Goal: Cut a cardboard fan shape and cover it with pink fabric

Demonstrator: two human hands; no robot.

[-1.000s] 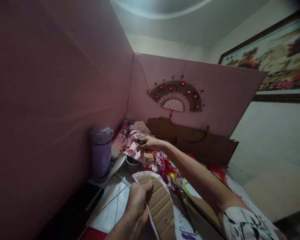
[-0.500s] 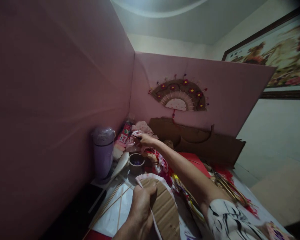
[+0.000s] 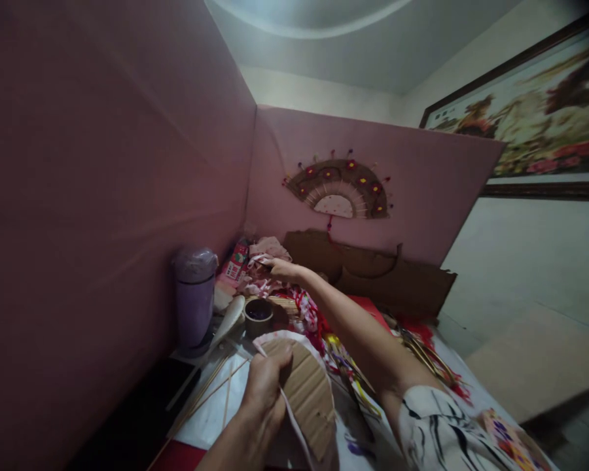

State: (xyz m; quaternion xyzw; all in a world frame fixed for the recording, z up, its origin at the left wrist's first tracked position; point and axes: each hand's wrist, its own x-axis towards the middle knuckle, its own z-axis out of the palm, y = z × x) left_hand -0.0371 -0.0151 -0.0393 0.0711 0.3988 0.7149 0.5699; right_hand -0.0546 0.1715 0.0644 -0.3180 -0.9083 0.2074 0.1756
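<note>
My left hand [image 3: 266, 386] is closed on a rounded piece of corrugated cardboard [image 3: 308, 386], with the thumb lying on its bare brown face. White and pink cloth is wrapped over the cardboard's curved rim. My right hand [image 3: 285, 270] reaches far forward to a heap of pink cloth [image 3: 269, 248] at the back of the table. Its fingers are drawn together at a white and pink piece of the cloth; what is between the fingertips is too small to make out. A dark-filled cup [image 3: 258, 315] stands between the two hands.
A lilac tumbler [image 3: 195, 301] stands at the left beside a pink partition. Thin sticks [image 3: 211, 386] lie on white paper. Torn cardboard [image 3: 368, 268] leans at the back under a decorated fan [image 3: 338, 190]. Scissors [image 3: 425, 353] and colourful yarn [image 3: 311, 314] lie under and beside my right arm.
The view has shifted, so everything sits a little further left. My right hand stays at the cloth heap, with its fingers slightly differently placed. The left hand still holds the cardboard.
</note>
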